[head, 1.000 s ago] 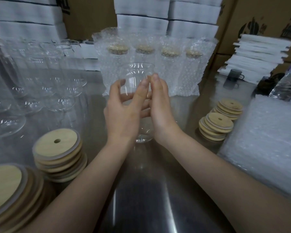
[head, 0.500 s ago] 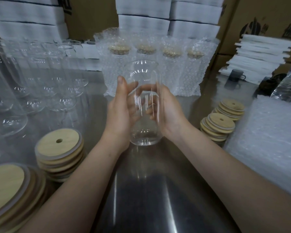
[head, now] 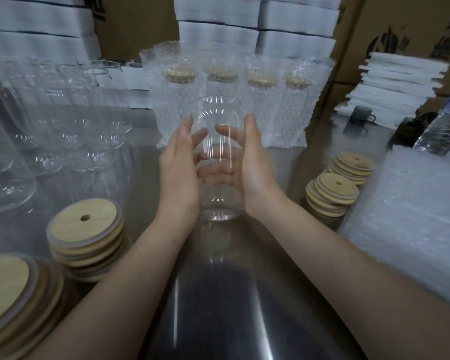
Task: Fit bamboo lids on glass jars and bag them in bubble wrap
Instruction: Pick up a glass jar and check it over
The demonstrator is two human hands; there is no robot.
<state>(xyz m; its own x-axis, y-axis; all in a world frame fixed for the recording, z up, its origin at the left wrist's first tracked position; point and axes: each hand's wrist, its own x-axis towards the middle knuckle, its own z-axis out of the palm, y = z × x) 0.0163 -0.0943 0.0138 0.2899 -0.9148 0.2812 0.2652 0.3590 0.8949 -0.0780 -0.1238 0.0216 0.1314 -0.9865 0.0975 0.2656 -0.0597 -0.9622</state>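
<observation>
A clear glass jar stands upright in the air just above the steel table, with no lid on it. My left hand holds its left side and my right hand its right side; both thumbs point up and the fingers wrap behind the glass. Bamboo lids with a straw hole lie in stacks at the near left and at the right. Several lidded jars in bubble wrap bags stand in a row behind the held jar.
Several empty glass jars crowd the left side. A pile of bubble wrap bags lies at the right, with a water bottle behind it. White foam sheets and cardboard boxes line the back.
My hands have moved apart from in front of the jar to its two sides. The jar now shows fully between my palms, still upright.
</observation>
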